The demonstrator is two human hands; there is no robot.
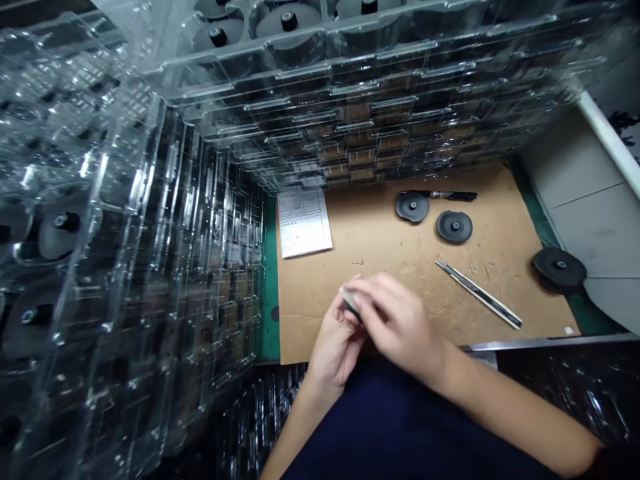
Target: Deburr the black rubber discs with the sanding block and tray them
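Observation:
Close to my body, above the cardboard, my two hands meet around a small dark part [352, 306] with a greyish upper edge. Fingers cover most of it, so its full shape is hidden. My left hand [336, 340] grips it from the left and below. From the right, my right hand [395, 320] pinches its edge with curled fingers. Two black discs with raised hubs lie beyond the hands: one disc [413, 208] touches a black marker pen [450, 195], the other disc [455, 227] sits to its right. A box cutter [480, 295] lies slantwise right of my hands.
Stacked clear plastic trays [300, 87] wall off the back, and more trays [165, 287] rise on the left, holding similar discs. A printed paper [305, 223] lies on the cardboard sheet [365, 230]. Another black disc [559, 267] rests by the grey panel [595, 200] at right.

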